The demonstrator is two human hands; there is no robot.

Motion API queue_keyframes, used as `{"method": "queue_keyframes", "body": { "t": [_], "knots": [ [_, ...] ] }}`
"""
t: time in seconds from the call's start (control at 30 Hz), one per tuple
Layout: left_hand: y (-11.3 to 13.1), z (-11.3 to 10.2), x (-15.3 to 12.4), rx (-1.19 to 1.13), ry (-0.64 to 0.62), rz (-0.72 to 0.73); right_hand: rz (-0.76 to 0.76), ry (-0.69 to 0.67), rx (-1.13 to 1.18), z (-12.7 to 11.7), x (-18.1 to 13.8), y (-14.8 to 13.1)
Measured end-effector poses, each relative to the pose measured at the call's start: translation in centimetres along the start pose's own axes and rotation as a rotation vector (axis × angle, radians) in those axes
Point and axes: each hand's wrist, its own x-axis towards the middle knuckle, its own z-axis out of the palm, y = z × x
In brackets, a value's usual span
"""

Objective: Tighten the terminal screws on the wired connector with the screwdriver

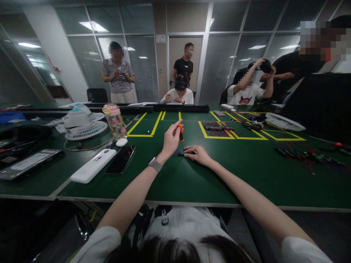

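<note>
Two hands are positioned at the counter (219, 186). The left hand (172, 138) is closed around a screwdriver (181, 134), orange-and-black handle upward, shaft pointing down. The fingers cover part of the handle; the shaft is thin and dark, and its tip is hard to make out. The right hand (199, 156) has its fingertips drawn together, pinching a small part (180, 153) on the counter, just below the left hand. The fingertips conceal the right end of the part; its exact form is too small to determine.

Left of the left hand are a black phone (120, 160), a rounded white case (121, 142), a white slab-shaped device (94, 166) and a clear bottle (115, 122) with a pink lid. Farther left, a white fan (86, 135) partly covers a second one. Farthest left of that hand, a flat rectangular unit (31, 163) is cut off by the frame edge.

Beyond the right hand, a wire bundle (218, 128) lies inside yellow tape (218, 137); individual leads cannot be separated. Well to the right of the same hand, a second bundle (315, 157) is blurred. Beyond both hands, a dark rail (178, 108) hides the lower body of a seated person (188, 96).
</note>
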Motion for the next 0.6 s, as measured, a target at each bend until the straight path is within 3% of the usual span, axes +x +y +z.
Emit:
{"method": "queue_keyframes", "body": {
  "t": [0.2, 0.37, 0.6],
  "knots": [
    [0.02, -0.04, 0.0, 0.075, 0.059, -0.011, 0.007, 0.002, 0.012, -0.06, -0.03, 0.0],
    [0.15, -0.01, 0.01, -0.002, -0.021, -0.037, 0.014, 0.004, 0.018, -0.12, -0.02, -0.23],
    [-0.16, 0.01, -0.04, 0.08, 0.045, -0.014, 0.019, 0.003, 0.009, -0.27, -0.04, -0.61]
  ]
}}
